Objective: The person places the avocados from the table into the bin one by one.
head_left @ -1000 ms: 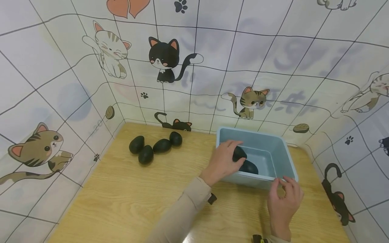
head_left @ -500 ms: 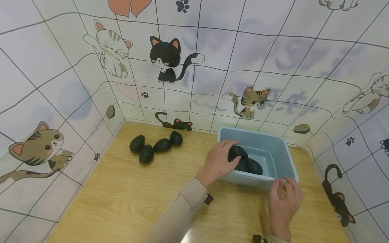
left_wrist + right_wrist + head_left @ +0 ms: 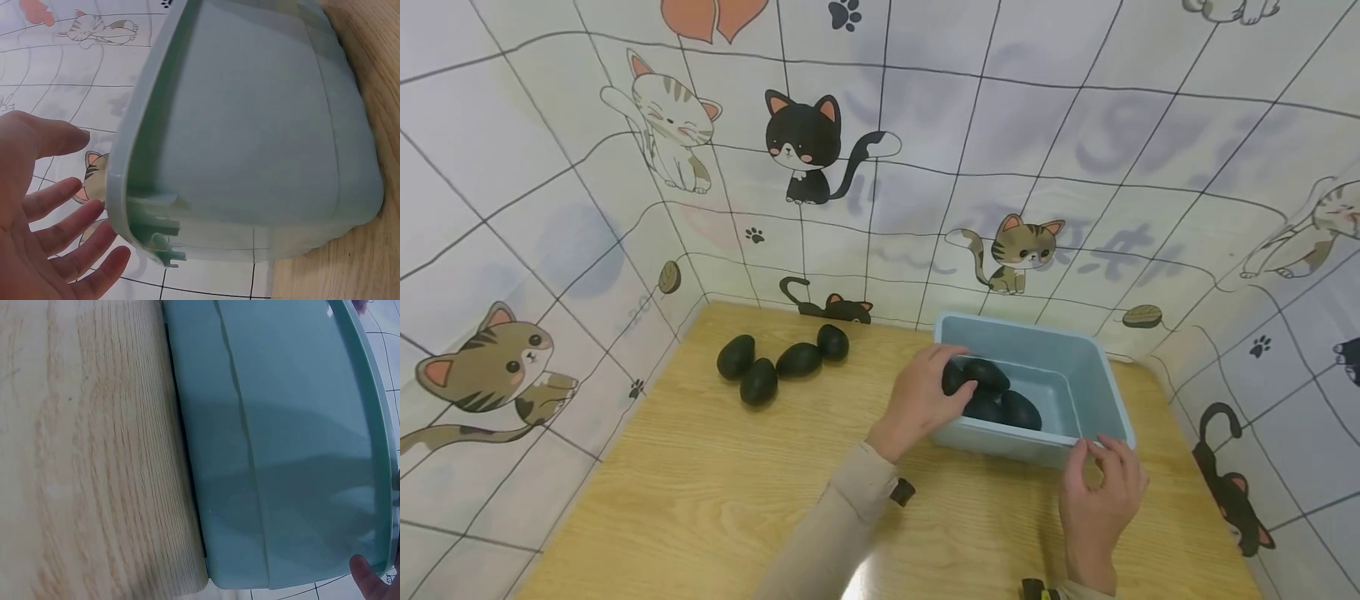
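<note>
Several dark avocados (image 3: 1021, 411) lie together in the left part of a light blue plastic bin (image 3: 1033, 454). My left hand (image 3: 917, 400) is over the bin's left end, thumb and fingers apart, partly hiding the leftmost avocado (image 3: 952, 377). In the left wrist view the left hand (image 3: 59, 219) has spread fingers beside the bin's rim (image 3: 119, 169), and nothing shows between them. At the front right corner my right hand (image 3: 1101, 492) holds the bin's rim, its thumb (image 3: 369, 578) on the outer side in the right wrist view.
More avocados (image 3: 758, 383) lie in a loose group at the back left of the wooden table (image 3: 737, 492). A wall covering with printed cats (image 3: 805, 142) rises behind the table and on both sides.
My left hand has drawn back to the left, away from an avocado in the bin, uncovering more of the avocados there. The right hand stays at the rim.
</note>
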Action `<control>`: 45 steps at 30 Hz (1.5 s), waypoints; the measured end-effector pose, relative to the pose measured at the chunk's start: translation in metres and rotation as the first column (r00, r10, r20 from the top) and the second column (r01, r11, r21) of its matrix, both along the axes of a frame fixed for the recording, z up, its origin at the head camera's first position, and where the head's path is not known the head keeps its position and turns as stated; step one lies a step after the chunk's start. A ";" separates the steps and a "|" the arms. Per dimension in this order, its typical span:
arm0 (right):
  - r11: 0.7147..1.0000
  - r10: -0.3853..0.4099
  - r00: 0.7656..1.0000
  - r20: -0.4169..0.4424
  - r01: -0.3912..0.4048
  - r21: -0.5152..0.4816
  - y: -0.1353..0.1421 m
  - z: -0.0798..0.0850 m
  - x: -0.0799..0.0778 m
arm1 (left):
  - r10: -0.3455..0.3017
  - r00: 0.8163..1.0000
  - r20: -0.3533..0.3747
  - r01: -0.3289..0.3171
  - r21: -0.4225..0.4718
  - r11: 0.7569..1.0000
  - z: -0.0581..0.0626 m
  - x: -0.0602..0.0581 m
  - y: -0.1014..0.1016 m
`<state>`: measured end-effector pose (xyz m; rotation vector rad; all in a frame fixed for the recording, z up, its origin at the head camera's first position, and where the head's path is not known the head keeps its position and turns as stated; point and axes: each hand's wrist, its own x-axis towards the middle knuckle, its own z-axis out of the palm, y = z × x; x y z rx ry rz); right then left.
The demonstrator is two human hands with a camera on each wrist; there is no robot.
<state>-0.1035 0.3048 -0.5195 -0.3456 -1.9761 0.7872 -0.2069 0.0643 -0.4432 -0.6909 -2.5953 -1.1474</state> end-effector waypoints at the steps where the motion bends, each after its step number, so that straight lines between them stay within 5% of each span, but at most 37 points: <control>1: 1.000 0.006 1.000 0.000 -0.006 0.004 0.000 0.000 0.000 | -0.001 1.000 0.005 0.001 0.012 1.000 -0.001 0.000 -0.001; 22: 0.998 0.048 0.998 0.028 -0.049 0.025 0.002 -0.001 0.000 | 0.044 0.998 0.053 -0.048 0.075 0.996 -0.002 -0.003 -0.026; 45: 1.000 0.010 1.000 -0.029 -0.010 0.004 -0.001 -0.001 0.000 | 0.083 0.989 0.119 -0.095 0.093 0.991 -0.026 -0.004 -0.044</control>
